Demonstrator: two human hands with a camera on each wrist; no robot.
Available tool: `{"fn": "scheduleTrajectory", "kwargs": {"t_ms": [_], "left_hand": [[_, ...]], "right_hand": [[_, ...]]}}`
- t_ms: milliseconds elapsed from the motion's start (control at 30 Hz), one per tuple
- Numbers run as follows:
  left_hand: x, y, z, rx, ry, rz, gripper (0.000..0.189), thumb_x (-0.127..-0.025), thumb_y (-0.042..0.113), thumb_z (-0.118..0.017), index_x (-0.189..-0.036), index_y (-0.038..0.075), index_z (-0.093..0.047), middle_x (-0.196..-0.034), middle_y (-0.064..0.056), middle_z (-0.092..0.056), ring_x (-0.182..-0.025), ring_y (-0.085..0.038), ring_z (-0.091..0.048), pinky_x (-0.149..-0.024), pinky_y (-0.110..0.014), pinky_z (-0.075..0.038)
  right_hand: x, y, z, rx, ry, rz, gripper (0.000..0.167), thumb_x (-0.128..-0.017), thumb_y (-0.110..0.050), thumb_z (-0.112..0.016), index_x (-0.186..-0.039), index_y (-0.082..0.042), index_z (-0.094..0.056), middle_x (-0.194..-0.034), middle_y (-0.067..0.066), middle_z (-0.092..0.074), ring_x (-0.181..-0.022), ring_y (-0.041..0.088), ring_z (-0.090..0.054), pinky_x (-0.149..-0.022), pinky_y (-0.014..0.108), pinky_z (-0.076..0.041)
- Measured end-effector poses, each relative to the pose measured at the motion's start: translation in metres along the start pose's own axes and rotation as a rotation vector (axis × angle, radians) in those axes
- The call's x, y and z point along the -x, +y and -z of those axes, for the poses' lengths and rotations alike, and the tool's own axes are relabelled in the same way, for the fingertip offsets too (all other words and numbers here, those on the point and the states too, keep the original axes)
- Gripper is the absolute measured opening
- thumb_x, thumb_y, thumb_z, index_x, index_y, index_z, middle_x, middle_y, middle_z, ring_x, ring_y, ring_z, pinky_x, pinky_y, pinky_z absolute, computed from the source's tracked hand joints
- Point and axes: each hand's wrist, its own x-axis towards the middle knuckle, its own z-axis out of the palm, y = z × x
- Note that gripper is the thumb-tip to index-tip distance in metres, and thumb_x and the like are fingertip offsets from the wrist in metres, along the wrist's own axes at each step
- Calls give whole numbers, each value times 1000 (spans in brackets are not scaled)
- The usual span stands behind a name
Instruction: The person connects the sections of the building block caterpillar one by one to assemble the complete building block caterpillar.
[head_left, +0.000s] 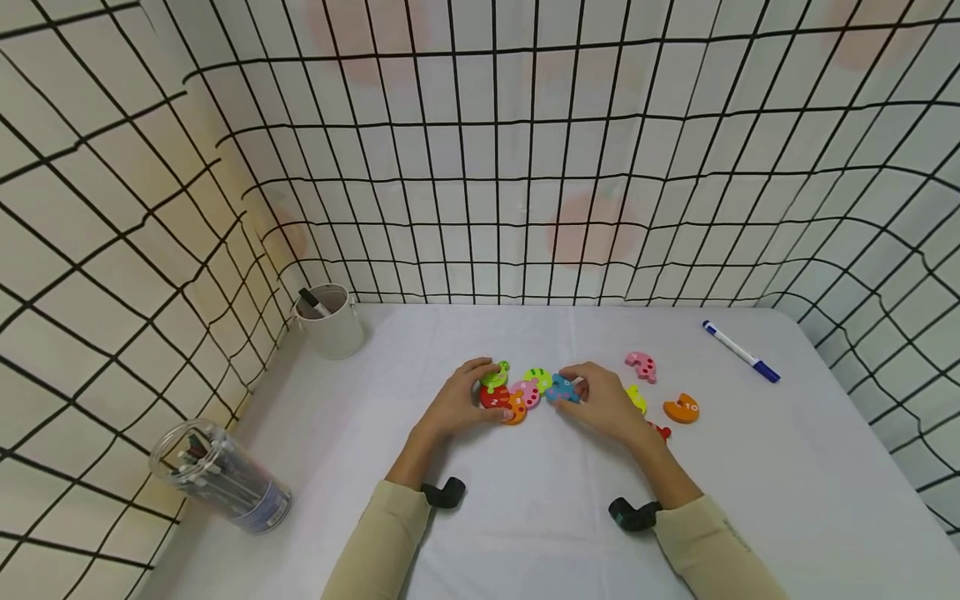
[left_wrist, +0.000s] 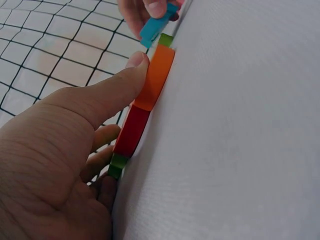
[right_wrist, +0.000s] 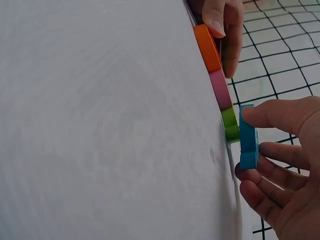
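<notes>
Beside the bright row (head_left: 527,393) on the white bench (head_left: 525,525), the right grip (head_left: 609,407) pinches the little blue piece (head_left: 562,388) by its edges — a good spot, as it looks light, hard and smooth — while the left grip (head_left: 452,402) holds the row.

angled inward at left forearm (head_left: 411,460) and right forearm (head_left: 669,471) | gripping with left hand (head_left: 455,404) | pinching with right hand (head_left: 611,407), thumb (right_wrist: 275,113) opposite fingers (right_wrist: 285,155)
</notes>
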Motion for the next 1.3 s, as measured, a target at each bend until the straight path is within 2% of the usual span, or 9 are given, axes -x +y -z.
{"fn": "scheduleTrajectory", "kwargs": {"t_ms": [267,533,1000,1300], "left_hand": [[-2,-1,-2,-2,3,1,78,-81,39,-86,-150,21,-54,-162,-2,-41,-152,-30,-36,-121,-58,-35],[-2,-3,-1,-8,6,-7,78,-81,38,-87,-150,20,-54,-162,-2,-42,-152,-29,-36,-122,-56,-34],[-1,0,0,-10,9,-9,79,-81,39,-86,-150,19,-53,-162,-3,-42,-152,-29,-37,-121,-57,-35],[0,-1,-3,-21,23,-15,82,-80,46,-86,-150,20,-54,-163,-3,-41,-152,-29,-37,-121,-57,-36]], "right_hand": [[0,-5,-3,15,-16,-64,53,-87,-29,-82,-132,-7,-67,-114,8,-67,-94,21,-58,-81,32,-53],[-2,-10,-5,24,1,-71,52,-86,-30,-83,-130,-6,-68,-112,8,-66,-89,21,-57,-77,30,-52],[-6,-9,-6,48,-47,-106,51,-85,-30,-84,-127,-5,-69,-98,6,-62,-85,21,-54,-72,29,-48],[-3,-4,-6,34,-47,-113,52,-87,-33,-83,-130,-8,-67,-96,6,-61,-87,21,-54,-72,29,-47]]}}
